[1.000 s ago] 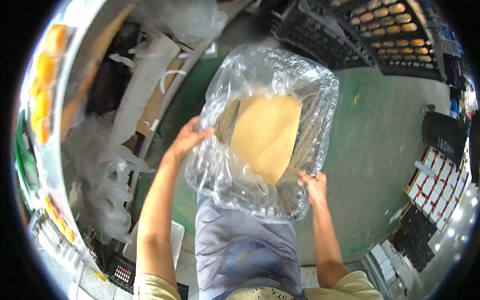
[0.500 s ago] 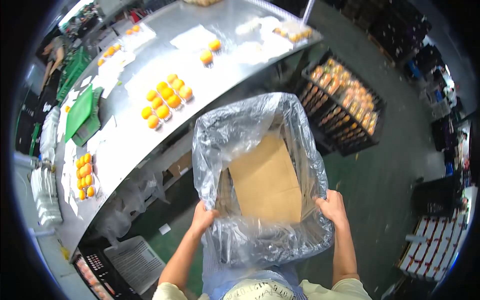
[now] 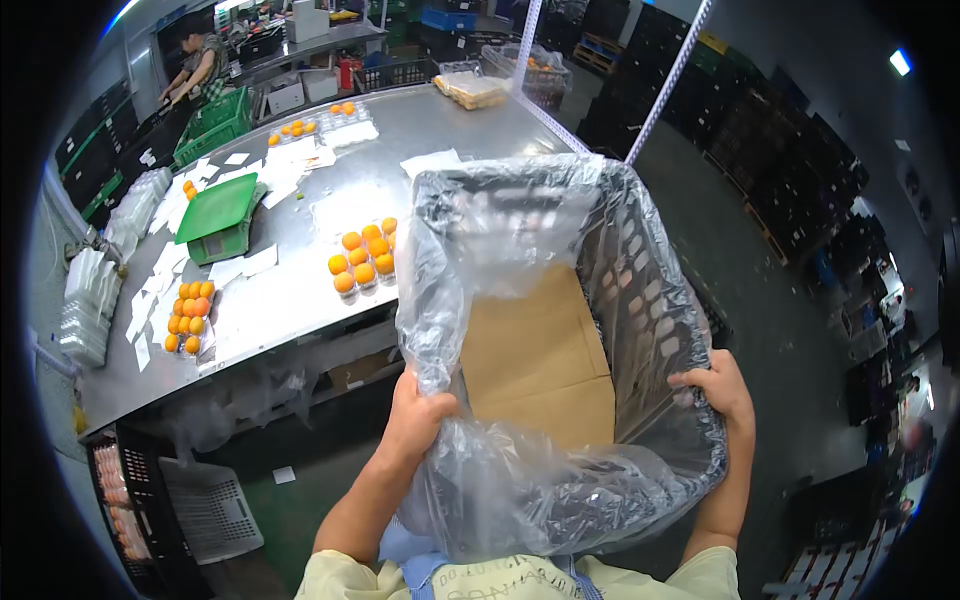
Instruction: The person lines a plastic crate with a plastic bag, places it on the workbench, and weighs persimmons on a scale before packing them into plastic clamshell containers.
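A dark crate lined with clear plastic film is held up in front of my body, with a flat brown cardboard sheet on its bottom. My left hand grips the left rim, its thumb over the film. On the right rim, my right hand is closed round the edge and the film. Just beyond the crate's left side, a clear tray of orange fruit sits on the metal table.
On the table are a green scale, another fruit tray and scattered white papers. Stacked clear trays stand at far left. A person is at the back left. Below left are crates; dark stacks stand at right.
The view has lifted from the floor to the table. The lined crate has risen closer to the camera and now overlaps the table's edge, both hands still on its rim.
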A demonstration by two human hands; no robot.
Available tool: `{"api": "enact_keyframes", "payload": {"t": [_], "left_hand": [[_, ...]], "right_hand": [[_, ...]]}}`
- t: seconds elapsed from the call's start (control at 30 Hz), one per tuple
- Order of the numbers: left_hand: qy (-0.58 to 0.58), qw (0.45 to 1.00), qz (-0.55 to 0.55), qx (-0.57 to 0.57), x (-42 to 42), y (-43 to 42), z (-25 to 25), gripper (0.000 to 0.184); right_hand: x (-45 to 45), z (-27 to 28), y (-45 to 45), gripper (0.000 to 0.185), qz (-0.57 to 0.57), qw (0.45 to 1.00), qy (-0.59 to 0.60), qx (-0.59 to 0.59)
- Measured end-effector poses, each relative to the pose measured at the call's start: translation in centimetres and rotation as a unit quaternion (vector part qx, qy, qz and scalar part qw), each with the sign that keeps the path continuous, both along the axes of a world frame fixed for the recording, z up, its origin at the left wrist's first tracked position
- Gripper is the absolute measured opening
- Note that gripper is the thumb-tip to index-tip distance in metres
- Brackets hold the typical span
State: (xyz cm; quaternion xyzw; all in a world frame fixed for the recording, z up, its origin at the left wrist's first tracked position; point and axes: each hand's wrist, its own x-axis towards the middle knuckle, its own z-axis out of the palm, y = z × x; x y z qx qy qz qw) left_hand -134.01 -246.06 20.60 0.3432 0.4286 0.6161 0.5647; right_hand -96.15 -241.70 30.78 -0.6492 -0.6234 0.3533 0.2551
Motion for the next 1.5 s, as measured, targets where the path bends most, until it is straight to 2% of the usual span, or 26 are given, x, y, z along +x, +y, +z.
{"api": "enact_keyframes", "payload": {"t": [0.1,0.27,0.4,0.5,0.53,0.63,0.7,0.77,0.83,0.9,0.93,1.0,1.07,1.17,1.2,1.23,1.27,1.37,1.4,1.47,1.5], "left_hand": [[-0.022,0.998,-0.013,0.060,-1.1,4.0,1.9,0.042],[0.017,0.991,-0.001,0.129,-3.6,14.7,5.0,0.047],[0.014,0.987,-0.006,0.160,-5.4,23.0,7.4,0.049],[0.002,0.991,-0.007,0.136,-6.0,29.1,10.0,0.049],[0.042,0.984,0.014,0.173,-6.3,31.3,10.8,0.045],[0.018,0.980,0.020,0.196,-6.1,37.2,13.4,0.040],[0.042,0.974,0.058,0.214,-5.7,41.7,15.2,0.032],[0.078,0.976,0.107,0.174,-5.5,47.7,15.4,0.021],[0.055,0.976,0.080,0.194,-5.4,52.9,16.7,0.019],[0.076,0.978,0.077,0.177,-5.6,59.3,17.5,0.019],[0.038,0.981,0.107,0.155,-5.1,62.7,17.4,0.017],[0.051,0.983,0.118,0.133,-3.9,67.0,18.3,0.015],[0.059,0.980,0.130,0.136,-2.8,71.5,18.4,0.014],[0.149,0.965,0.178,0.121,-0.7,77.5,17.5,0.003],[0.181,0.957,0.194,0.118,0.0,79.2,16.8,0.004],[0.199,0.955,0.195,0.100,0.9,80.4,16.4,0.005],[0.216,0.952,0.200,0.082,1.9,81.7,16.0,0.006],[0.262,0.943,0.197,0.059,3.8,86.6,13.0,0.032],[0.274,0.936,0.213,0.052,4.7,88.1,11.9,0.039],[0.260,0.949,0.172,0.040,6.2,89.4,11.8,0.044],[0.258,0.953,0.158,0.032,7.0,89.8,11.9,0.046]], "right_hand": [[-1.6,2.7,3.7,0.023,0.015,0.999,0.013,0.031],[-5.0,8.4,13.5,0.023,0.020,0.999,0.018,0.046],[-7.0,11.0,22.4,0.023,0.010,0.996,0.013,0.089],[-7.8,13.0,29.8,0.024,-0.010,0.996,0.020,0.090],[-8.5,13.8,32.1,0.024,-0.018,0.995,0.013,0.098],[-9.2,15.9,40.0,0.022,-0.009,0.991,-0.033,0.129],[-9.0,16.9,46.3,0.020,0.008,0.978,-0.064,0.196],[-9.7,18.0,52.0,0.021,0.019,0.956,-0.120,0.268],[-8.2,19.7,60.7,0.019,0.025,0.931,-0.212,0.296],[-7.3,20.3,68.2,0.020,0.055,0.928,-0.185,0.319],[-8.3,22.0,68.8,0.032,0.027,0.958,-0.199,0.206],[-9.4,23.6,72.1,0.037,-0.009,0.962,-0.215,0.165],[-9.2,21.9,78.6,0.029,-0.025,0.925,-0.217,0.311],[-6.9,19.9,87.8,0.023,0.000,0.892,-0.294,0.343],[-5.7,18.6,91.0,0.027,-0.014,0.884,-0.299,0.359],[-4.5,17.9,94.1,0.034,-0.006,0.906,-0.278,0.319],[-3.7,17.0,96.2,0.034,-0.011,0.884,-0.314,0.346],[-3.5,15.9,97.8,0.039,-0.028,0.913,-0.302,0.274],[-2.9,15.2,98.6,0.038,-0.047,0.912,-0.304,0.271],[-1.0,13.4,101.0,0.040,-0.053,0.889,-0.326,0.316],[-1.5,13.5,100.2,0.040,-0.062,0.881,-0.363,0.297]]}}
